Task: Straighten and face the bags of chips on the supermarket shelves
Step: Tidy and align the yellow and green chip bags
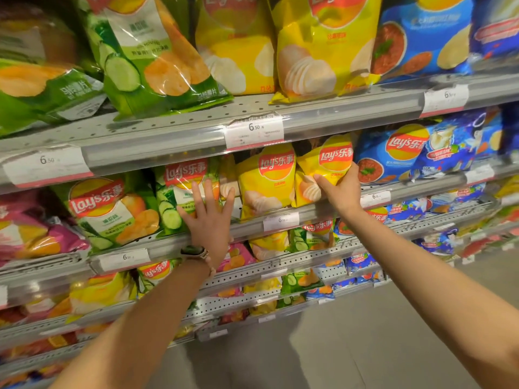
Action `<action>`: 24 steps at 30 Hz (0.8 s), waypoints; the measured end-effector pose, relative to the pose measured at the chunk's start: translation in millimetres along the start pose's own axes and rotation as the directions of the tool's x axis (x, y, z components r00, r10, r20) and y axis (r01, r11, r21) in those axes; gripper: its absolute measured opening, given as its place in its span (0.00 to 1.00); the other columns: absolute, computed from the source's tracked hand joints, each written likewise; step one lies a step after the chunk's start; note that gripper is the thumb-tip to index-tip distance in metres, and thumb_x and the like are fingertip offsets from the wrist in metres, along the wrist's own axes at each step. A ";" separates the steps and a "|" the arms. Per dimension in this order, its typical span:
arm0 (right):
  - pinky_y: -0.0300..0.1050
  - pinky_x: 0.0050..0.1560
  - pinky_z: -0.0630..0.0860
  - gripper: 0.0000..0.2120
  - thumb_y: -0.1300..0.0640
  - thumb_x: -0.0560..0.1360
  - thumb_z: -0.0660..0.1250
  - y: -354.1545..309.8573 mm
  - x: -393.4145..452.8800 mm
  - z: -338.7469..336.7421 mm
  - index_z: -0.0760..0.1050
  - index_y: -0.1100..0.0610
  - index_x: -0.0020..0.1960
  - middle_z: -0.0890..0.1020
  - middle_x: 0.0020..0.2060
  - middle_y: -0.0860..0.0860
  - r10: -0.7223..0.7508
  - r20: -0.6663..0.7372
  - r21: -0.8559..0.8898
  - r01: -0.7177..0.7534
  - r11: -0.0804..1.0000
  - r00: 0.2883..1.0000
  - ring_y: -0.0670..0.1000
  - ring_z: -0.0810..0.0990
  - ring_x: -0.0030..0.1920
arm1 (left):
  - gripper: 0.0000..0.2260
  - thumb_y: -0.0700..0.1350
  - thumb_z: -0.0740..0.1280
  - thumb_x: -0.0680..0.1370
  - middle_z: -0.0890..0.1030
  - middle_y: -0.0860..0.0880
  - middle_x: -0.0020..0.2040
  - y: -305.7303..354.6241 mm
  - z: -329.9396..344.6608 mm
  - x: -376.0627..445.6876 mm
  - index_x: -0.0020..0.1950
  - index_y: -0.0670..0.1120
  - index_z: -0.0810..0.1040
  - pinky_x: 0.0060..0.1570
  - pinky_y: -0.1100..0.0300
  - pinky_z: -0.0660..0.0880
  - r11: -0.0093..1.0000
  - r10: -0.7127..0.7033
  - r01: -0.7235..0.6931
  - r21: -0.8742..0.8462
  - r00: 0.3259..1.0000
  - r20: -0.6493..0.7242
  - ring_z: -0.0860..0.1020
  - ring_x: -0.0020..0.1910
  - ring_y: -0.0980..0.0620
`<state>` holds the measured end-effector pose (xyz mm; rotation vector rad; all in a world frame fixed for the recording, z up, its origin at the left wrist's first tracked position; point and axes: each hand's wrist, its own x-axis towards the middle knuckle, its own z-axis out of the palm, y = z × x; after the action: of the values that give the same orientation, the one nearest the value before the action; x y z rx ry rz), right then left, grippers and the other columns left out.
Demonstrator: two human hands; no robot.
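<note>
On the second shelf (pixel 280 220) the green bags leaned crooked, so facing looked only partly done; the left hand (pixel 209 220) lay flat, fingers (pixel 196 195) spread, against a green cucumber bag (pixel 179 192); the middle yellow bag (pixel 266 178) stood upright; the right hand (pixel 341 189) gripped the tilted yellow bag (pixel 325 169), thumb across its front; the blue bags (pixel 393 155) remained.

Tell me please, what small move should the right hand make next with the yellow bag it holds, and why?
Probably the right hand should turn its yellow bag upright and set it level. The bag leans left against the neighbouring yellow bag, which stands straighter, while the left hand rests flat on the green cucumber bag.
</note>
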<state>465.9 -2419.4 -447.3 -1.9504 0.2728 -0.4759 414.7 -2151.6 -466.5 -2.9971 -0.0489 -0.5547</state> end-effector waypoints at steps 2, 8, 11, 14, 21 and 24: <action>0.47 0.61 0.71 0.33 0.53 0.71 0.74 -0.8 -0.2 2.6 0.62 0.61 0.68 0.74 0.62 0.58 -0.001 -0.023 -0.006 0.001 1.000 1.000 0.56 0.74 0.62 | 0.49 0.50 0.83 0.57 0.56 0.35 0.76 1.4 -0.3 0.0 0.75 0.53 0.65 0.61 0.25 0.58 1.000 0.010 -0.009 -0.029 1.000 0.011 0.52 0.75 0.31; 0.53 0.67 0.69 0.30 0.51 0.75 0.69 6.2 -18.0 11.5 0.62 0.60 0.71 0.72 0.65 0.56 -0.010 -0.107 0.080 0.019 0.997 0.994 0.55 0.72 0.65 | 0.35 0.41 0.78 0.67 0.65 0.33 0.72 2.8 6.4 -29.6 0.72 0.49 0.70 0.61 0.28 0.61 0.977 0.211 -0.209 0.026 0.961 -0.181 0.63 0.72 0.32; 0.50 0.70 0.66 0.31 0.53 0.77 0.66 19.0 -39.8 10.2 0.58 0.59 0.75 0.67 0.70 0.53 -0.040 -0.118 0.175 0.060 0.983 0.992 0.51 0.67 0.70 | 0.31 0.37 0.77 0.65 0.71 0.33 0.68 13.0 25.6 -60.0 0.67 0.44 0.76 0.62 0.28 0.60 0.937 0.330 -0.350 -0.023 0.902 -0.278 0.69 0.68 0.32; 0.37 0.67 0.64 0.27 0.53 0.77 0.65 42.0 -71.8 9.4 0.61 0.56 0.73 0.67 0.67 0.47 -0.111 -0.186 0.145 0.139 0.980 0.976 0.46 0.66 0.68 | 0.32 0.34 0.80 0.59 0.74 0.34 0.65 28.8 48.1 -87.4 0.63 0.42 0.79 0.61 0.36 0.67 0.892 0.397 -0.427 -0.146 0.897 -0.196 0.73 0.65 0.33; 0.51 0.60 0.69 0.17 0.65 0.73 0.69 123.6 -109.6 21.3 0.69 0.61 0.59 0.73 0.56 0.57 -0.151 -0.151 0.057 0.161 0.985 0.977 0.55 0.72 0.56 | 0.33 0.37 0.73 0.67 0.72 0.39 0.66 58.8 121.1 -102.3 0.72 0.43 0.69 0.61 0.45 0.71 0.913 0.326 -0.233 -0.334 0.909 0.259 0.71 0.64 0.37; 0.46 0.67 0.63 0.31 0.63 0.69 0.74 153.3 -104.0 30.2 0.65 0.64 0.67 0.69 0.64 0.60 -0.113 -0.096 -0.061 0.107 0.992 0.989 0.57 0.67 0.65 | 0.37 0.42 0.74 0.68 0.67 0.41 0.70 69.9 153.1 -99.9 0.75 0.46 0.64 0.63 0.46 0.69 0.932 0.279 -0.175 -0.318 0.906 0.318 0.68 0.66 0.38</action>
<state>390.2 -2416.7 -619.0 -2.0063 0.2447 -0.6454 379.3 -2207.7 -650.6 -3.2723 0.3872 0.0215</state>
